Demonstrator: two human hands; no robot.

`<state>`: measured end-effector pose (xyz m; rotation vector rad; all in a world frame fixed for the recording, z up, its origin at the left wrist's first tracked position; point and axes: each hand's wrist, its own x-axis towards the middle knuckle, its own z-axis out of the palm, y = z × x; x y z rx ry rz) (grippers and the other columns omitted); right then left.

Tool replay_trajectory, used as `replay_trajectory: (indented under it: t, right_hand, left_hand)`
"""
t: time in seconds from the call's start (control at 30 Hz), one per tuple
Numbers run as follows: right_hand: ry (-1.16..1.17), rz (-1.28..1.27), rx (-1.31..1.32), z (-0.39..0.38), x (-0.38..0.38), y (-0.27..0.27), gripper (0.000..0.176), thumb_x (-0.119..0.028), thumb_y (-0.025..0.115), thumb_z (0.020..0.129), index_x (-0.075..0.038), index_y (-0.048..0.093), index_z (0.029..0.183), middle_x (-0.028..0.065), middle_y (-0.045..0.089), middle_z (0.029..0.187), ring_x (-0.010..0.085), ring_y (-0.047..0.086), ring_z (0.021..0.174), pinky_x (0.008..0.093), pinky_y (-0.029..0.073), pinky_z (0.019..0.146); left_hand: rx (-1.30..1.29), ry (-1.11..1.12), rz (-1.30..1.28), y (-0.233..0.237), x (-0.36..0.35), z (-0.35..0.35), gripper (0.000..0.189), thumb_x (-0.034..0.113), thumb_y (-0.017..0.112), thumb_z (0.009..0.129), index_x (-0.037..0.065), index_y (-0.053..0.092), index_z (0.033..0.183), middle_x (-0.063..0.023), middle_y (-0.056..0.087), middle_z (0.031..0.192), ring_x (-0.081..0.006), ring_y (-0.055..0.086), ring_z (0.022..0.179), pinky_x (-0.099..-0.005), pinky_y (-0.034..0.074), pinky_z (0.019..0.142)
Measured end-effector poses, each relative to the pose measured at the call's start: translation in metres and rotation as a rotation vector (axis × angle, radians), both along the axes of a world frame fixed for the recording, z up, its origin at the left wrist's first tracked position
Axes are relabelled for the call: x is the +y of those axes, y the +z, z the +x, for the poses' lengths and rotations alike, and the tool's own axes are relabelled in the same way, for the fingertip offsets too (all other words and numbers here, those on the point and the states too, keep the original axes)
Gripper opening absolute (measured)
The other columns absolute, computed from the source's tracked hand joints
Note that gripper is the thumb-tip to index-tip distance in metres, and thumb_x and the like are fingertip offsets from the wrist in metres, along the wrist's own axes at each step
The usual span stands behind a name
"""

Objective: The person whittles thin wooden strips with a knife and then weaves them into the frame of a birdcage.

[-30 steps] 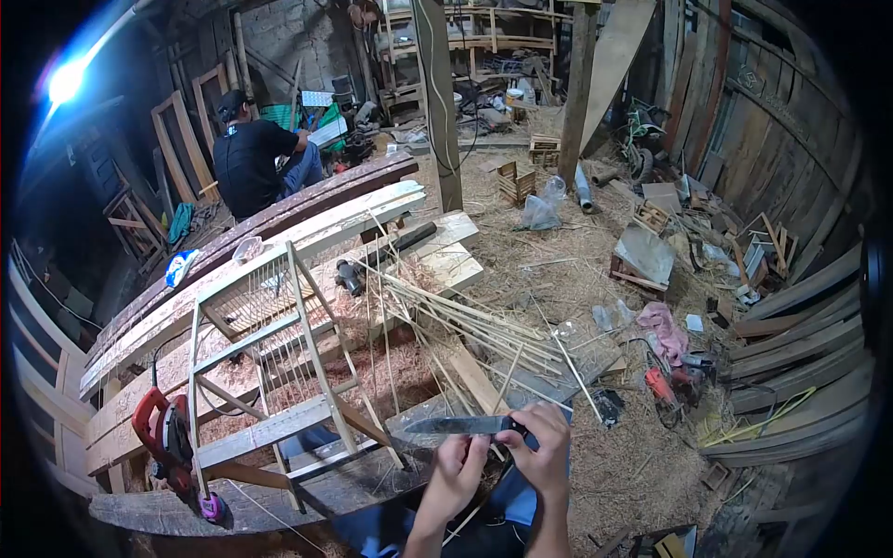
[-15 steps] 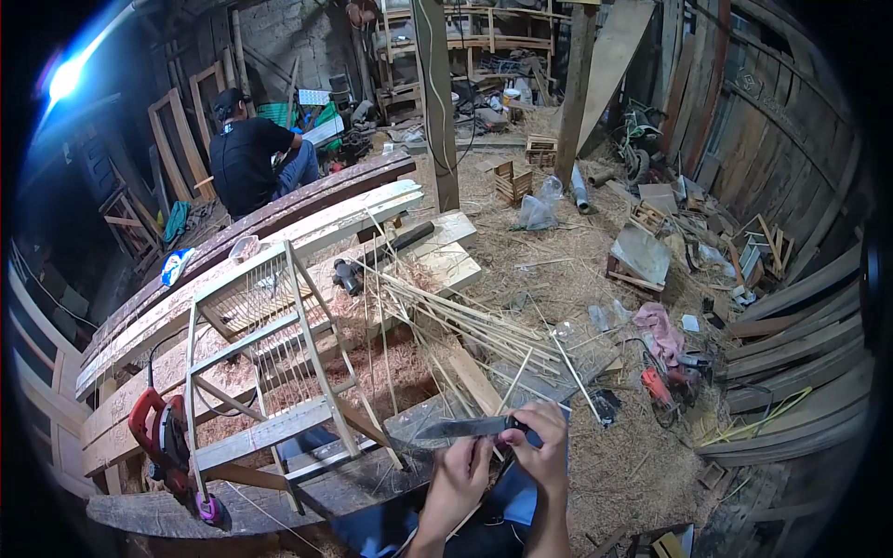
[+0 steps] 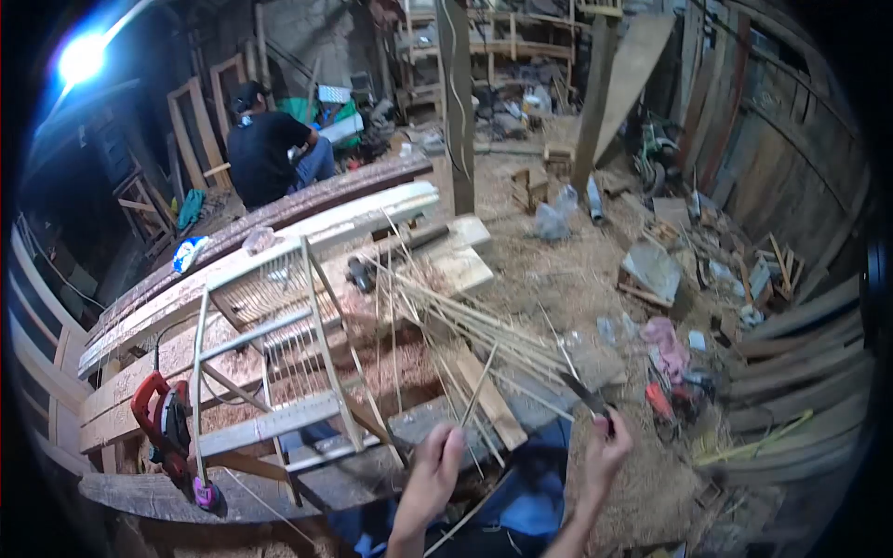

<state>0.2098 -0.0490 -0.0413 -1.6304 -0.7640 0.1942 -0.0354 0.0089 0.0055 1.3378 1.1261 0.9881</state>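
Observation:
My right hand (image 3: 606, 453) is closed around the handle of a knife (image 3: 584, 393), its dark blade pointing up and to the left. My left hand (image 3: 435, 472) is held apart from it, over the bench's front edge, fingers curled closed; whatever may be inside them is hidden. A thin strip (image 3: 462, 523) crosses my lap between the two forearms. Many thin wooden strips (image 3: 484, 327) lie in a loose heap on the bench just beyond my hands. Left of them stands a slatted wooden frame (image 3: 270, 426) with slender rods.
A red circular saw (image 3: 160, 418) rests at the bench's left end, near a purple-and-black round item (image 3: 206, 494). A hammer (image 3: 361, 273) lies among shavings. Beyond the planks (image 3: 372, 206) sits another person (image 3: 270, 153). Right, a red power tool (image 3: 660, 398) and pink cloth (image 3: 664, 342) lie on the floor.
My hands have separated: the right swung out to the right with the knife, while the left shifted slightly left. The view has also shifted a little.

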Motion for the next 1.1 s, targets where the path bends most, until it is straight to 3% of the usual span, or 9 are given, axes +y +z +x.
replay_trajectory:
  t: [0.03,0.13,0.27,0.37,0.43,0.53,0.63,0.9,1.1]
  right_hand:
    - [-0.049,0.013,-0.276,-0.002,0.008,-0.01,0.051,-0.05,0.069,0.094,0.001,0.071,0.095,0.0133,0.069,0.089,0.0284,0.063,0.087,0.0406,0.048,0.077]
    - [0.2,0.113,-0.27,-0.033,0.026,0.006,0.05,-0.052,0.073,0.089,-0.002,0.07,0.087,0.0114,0.064,0.079,0.03,0.061,0.077,0.0417,0.044,0.069]
    - [0.421,0.111,-0.402,-0.06,0.038,0.023,0.043,-0.048,0.078,0.083,-0.006,0.069,0.083,0.0082,0.066,0.074,0.0313,0.062,0.068,0.0402,0.045,0.067]
    - [0.469,0.129,-0.462,-0.072,0.04,0.027,0.042,-0.047,0.08,0.08,-0.006,0.07,0.083,0.0074,0.067,0.075,0.028,0.063,0.067,0.0398,0.045,0.066]
    - [0.467,0.132,-0.473,-0.071,0.039,0.031,0.042,-0.047,0.08,0.08,-0.006,0.07,0.083,0.0073,0.067,0.074,0.028,0.062,0.067,0.0397,0.045,0.066]
    - [0.453,0.104,-0.492,-0.064,0.035,0.029,0.043,-0.048,0.081,0.079,-0.006,0.07,0.082,0.007,0.066,0.074,0.0281,0.061,0.066,0.0397,0.044,0.066]
    - [0.438,0.103,-0.507,-0.058,0.038,0.024,0.043,-0.047,0.082,0.077,-0.006,0.069,0.081,0.0068,0.065,0.074,0.0281,0.061,0.067,0.0399,0.044,0.067]
    - [0.337,0.146,-0.511,-0.058,0.039,0.026,0.038,-0.04,0.084,0.075,-0.005,0.07,0.084,0.0069,0.066,0.077,0.0289,0.061,0.074,0.041,0.044,0.07]
    - [0.136,0.071,-0.567,-0.051,0.035,0.028,0.03,-0.033,0.073,0.088,-0.005,0.07,0.097,0.0081,0.063,0.085,0.0298,0.059,0.085,0.043,0.041,0.08]
  left_hand:
    - [0.071,-0.054,0.03,0.002,0.002,0.01,0.026,0.023,0.05,0.108,0.001,0.06,0.098,0.0021,0.05,0.074,-0.0066,0.046,0.07,-0.0267,0.039,0.06]
    - [-0.176,-0.169,-0.125,-0.013,0.003,0.029,0.026,0.023,0.051,0.108,0.0,0.061,0.101,0.0045,0.051,0.078,-0.0045,0.045,0.07,-0.0249,0.037,0.059]
    - [-0.221,-0.191,-0.325,-0.016,-0.001,0.021,0.024,0.02,0.053,0.108,-0.001,0.063,0.107,0.0032,0.056,0.083,-0.0034,0.049,0.073,-0.0235,0.041,0.062]
    - [-0.177,-0.132,-0.211,-0.029,-0.006,0.023,0.023,0.02,0.052,0.108,-0.001,0.058,0.113,-0.0016,0.065,0.088,-0.0062,0.062,0.078,-0.0238,0.052,0.066]
    - [-0.244,-0.138,-0.157,-0.025,-0.007,0.024,0.024,0.019,0.054,0.107,-0.003,0.06,0.114,-0.0075,0.069,0.103,-0.0111,0.067,0.092,-0.0262,0.056,0.079]
    - [-0.26,-0.102,-0.148,-0.019,-0.005,0.029,0.025,0.016,0.057,0.106,-0.006,0.066,0.106,-0.0024,0.066,0.09,-0.0057,0.058,0.078,-0.0248,0.049,0.068]
    - [-0.07,-0.176,-0.098,-0.018,-0.004,0.022,0.024,0.016,0.057,0.105,-0.007,0.066,0.104,-0.0036,0.066,0.088,-0.0059,0.057,0.078,-0.0256,0.049,0.067]
    - [-0.152,-0.159,-0.031,0.001,-0.004,0.021,0.024,0.019,0.056,0.106,-0.004,0.064,0.107,0.0013,0.057,0.077,-0.0062,0.049,0.071,-0.0245,0.044,0.064]
    - [-0.12,-0.165,-0.076,0.014,-0.004,0.019,0.026,0.02,0.055,0.107,-0.002,0.065,0.114,0.0009,0.056,0.078,-0.0055,0.048,0.071,-0.0239,0.043,0.063]
